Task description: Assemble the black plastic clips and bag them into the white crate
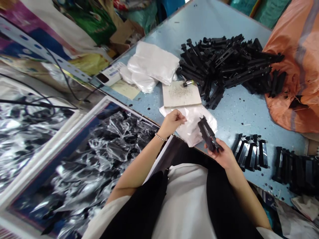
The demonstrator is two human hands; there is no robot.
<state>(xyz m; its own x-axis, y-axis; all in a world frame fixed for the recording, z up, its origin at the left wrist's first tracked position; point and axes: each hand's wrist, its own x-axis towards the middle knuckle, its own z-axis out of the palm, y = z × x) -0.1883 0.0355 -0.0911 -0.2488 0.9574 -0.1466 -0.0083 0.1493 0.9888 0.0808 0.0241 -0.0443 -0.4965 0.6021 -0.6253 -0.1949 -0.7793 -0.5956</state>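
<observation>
My right hand [223, 154] grips a pair of long black plastic parts [208, 135] by their near end, tilted over the front edge of the table. Beneath and beside them lies a stack of thin clear plastic bags [190, 127]. At the left side of that stack my left hand [173, 122] is closed, thumb and fingertips pressed together; whether anything is pinched there is too small to tell. A flat pale board [181, 95] rests on the far part of the bags, with a small dark cylinder with a yellowish end [188, 83] on it.
A large heap of black parts [224, 63] covers the table's far middle. Rows of similar parts [251, 152] lie at right, before an orange sack [296, 76]. More white bags [152, 64] sit at far left. A bin of bagged parts [99, 159] stands left of me.
</observation>
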